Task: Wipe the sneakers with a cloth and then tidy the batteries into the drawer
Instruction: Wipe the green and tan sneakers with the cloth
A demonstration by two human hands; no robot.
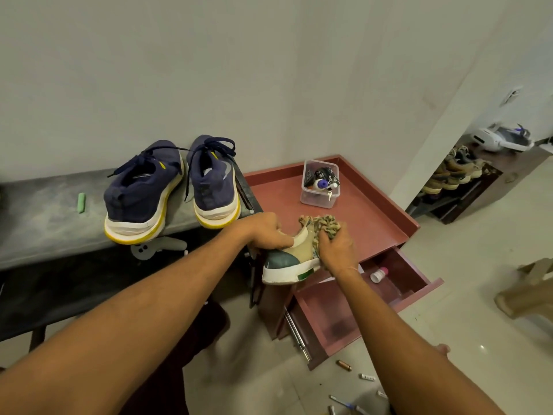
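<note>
Bench (pixel 45 223), far left along the wall. A small green object (pixel 81 202) lies on it and plays no part here.

Navy sneakers (pixel 140 193) stand on the bench as a pair. Their heels face the near side and jut past the bench's near edge, and one lace hangs loose. The left forearm passes just beside the right-hand shoe. Judgement: a wide elbow swing could tip that shoe off.

Left hand (pixel 263 232): fingers curled over the heel collar of the beige-and-green sneaker (pixel 287 262), gripping it. The shoe is at the near left corner of the red cabinet top (pixel 374 211). Cannot tell whether its sole rests on that edge or hangs free. Risk: it is held at one end only, so a hard rub could twist it loose and drop it toward the drawer or the floor.

Cloth (pixel 324 224): bunched and pressed against the sneaker's right flank.

Right hand (pixel 336 250): fingers closed round the cloth. Risk: loosened dirt could fall into the open drawer just below.

Plastic container (pixel 320 184): farther back on the cabinet top, well apart from both hands. Low risk.

Drawer (pixel 413 280): pulled out toward the near right, with a small bottle (pixel 378 274) lying inside. Risk: a knee could bump the protruding front.

Batteries (pixel 343 365): scattered on the floor near the drawer front, and none is visible in the drawer. That step is not yet begun. Risk: they are round and underfoot, so one step could roll them under the cabinet.
</note>
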